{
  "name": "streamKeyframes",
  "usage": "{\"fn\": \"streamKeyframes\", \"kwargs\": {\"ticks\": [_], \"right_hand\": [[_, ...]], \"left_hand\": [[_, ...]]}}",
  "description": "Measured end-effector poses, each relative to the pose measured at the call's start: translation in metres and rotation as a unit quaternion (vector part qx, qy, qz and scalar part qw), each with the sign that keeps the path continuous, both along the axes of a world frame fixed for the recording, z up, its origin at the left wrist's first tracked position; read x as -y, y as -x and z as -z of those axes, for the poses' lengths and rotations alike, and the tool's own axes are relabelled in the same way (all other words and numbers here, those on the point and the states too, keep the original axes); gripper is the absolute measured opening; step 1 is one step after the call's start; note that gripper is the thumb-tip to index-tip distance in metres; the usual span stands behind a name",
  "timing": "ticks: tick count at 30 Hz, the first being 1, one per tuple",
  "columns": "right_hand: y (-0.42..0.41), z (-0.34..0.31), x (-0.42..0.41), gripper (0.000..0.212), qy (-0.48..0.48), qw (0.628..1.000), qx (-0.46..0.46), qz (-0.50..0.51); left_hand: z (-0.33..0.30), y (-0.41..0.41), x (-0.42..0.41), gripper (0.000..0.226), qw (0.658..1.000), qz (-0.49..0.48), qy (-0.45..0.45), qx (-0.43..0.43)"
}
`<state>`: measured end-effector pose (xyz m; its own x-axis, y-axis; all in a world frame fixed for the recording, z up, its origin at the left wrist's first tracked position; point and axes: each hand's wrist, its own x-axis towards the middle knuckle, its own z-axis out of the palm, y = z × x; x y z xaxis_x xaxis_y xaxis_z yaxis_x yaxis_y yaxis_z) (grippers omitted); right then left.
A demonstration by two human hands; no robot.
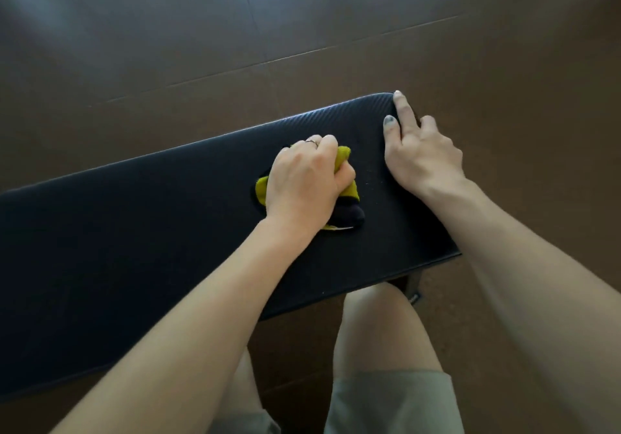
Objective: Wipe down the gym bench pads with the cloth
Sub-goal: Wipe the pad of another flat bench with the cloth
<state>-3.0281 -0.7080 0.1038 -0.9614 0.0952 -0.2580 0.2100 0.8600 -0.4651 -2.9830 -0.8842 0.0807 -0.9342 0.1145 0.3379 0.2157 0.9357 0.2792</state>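
Pale khaki fabric of a pair of shorts (pixel 386 403) fills the near edge of the view, with bare knees just short of the long black padded gym bench pad (pixel 117 248), which serves as the landmark for everything else. A dark metal bench leg (pixel 414 284) shows under the pad's near right corner.

On top of the pad, towards its right end, the left hand (pixel 304 184) presses down with its fingers curled tight around a bunched yellow-and-navy cloth (pixel 346 195); the cloth lies in contact with the pad surface, bulging out on either side of the fist. Beside it, at the pad's right end, the right hand (pixel 420 151) lies with its fingers spread and holding nothing, palm on the pad and fingertips over the far right corner, which I judge to be bracing. Beyond the pad's far edge lies brown tiled floor (pixel 302 23) with a pale sheen of light.

The wiping looks to be in progress near the right end, with the long left stretch of the pad probably yet to cover. The risks: the cloth is so tightly wadded that only a small patch meets the textured surface, so strokes may leave unwiped strips. The bracing hand also covers the corner, which may be missed unless it lifts.
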Motion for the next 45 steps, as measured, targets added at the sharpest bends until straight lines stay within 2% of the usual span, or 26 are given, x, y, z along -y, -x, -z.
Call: {"fn": "streamKeyframes", "kwargs": {"ticks": [4,11,19,23,25,28,30,32,35,37,39,41,45], "right_hand": [[0.004,-0.006,0.002,0.051,0.028,0.999,0.028,0.014],[0.008,-0.008,-0.004,0.047,0.064,0.996,0.041,0.041],[0.008,0.001,-0.016,0.050,0.129,0.990,0.030,0.044],[0.007,0.000,-0.022,0.054,0.174,0.984,0.032,0.039],[0.007,-0.002,-0.023,0.058,0.228,0.970,0.052,0.067],[0.001,-0.004,-0.033,0.063,0.341,0.926,0.104,0.126],[-0.010,-0.003,-0.045,0.060,0.358,0.917,0.125,0.125],[-0.018,0.006,-0.057,0.055,0.401,0.897,0.144,0.114],[-0.022,0.016,-0.067,0.046,0.458,0.869,0.157,0.099],[-0.022,0.016,-0.066,0.043,0.468,0.863,0.165,0.095],[-0.022,0.019,-0.066,0.045,0.462,0.867,0.163,0.092],[-0.021,0.025,-0.069,0.051,0.483,0.856,0.164,0.086],[-0.019,0.031,-0.077,0.055,0.566,0.798,0.183,0.091]], "left_hand": [[-0.011,0.039,-0.004,0.024,0.999,0.014,-0.008,0.038],[-0.014,0.089,-0.022,0.021,0.998,0.033,-0.009,0.048],[-0.015,0.099,-0.029,0.021,0.997,0.029,0.001,0.069],[-0.018,0.065,-0.040,0.022,0.997,0.041,0.025,0.068],[-0.018,0.021,-0.054,0.020,0.994,0.087,0.027,0.062],[-0.015,-0.040,-0.074,0.021,0.984,0.172,0.027,0.047],[-0.012,-0.038,-0.075,0.022,0.980,0.194,0.014,0.037],[-0.013,-0.012,-0.076,0.020,0.983,0.178,0.030,0.039],[-0.020,0.048,-0.091,0.021,0.993,0.096,0.040,0.063],[-0.021,0.073,-0.101,0.025,0.995,0.041,0.032,0.085],[-0.019,0.066,-0.107,0.024,0.996,0.023,0.038,0.083],[-0.017,0.029,-0.109,0.022,0.996,0.054,0.041,0.057],[-0.014,-0.033,-0.112,0.018,0.985,0.170,-0.004,0.022]]}}
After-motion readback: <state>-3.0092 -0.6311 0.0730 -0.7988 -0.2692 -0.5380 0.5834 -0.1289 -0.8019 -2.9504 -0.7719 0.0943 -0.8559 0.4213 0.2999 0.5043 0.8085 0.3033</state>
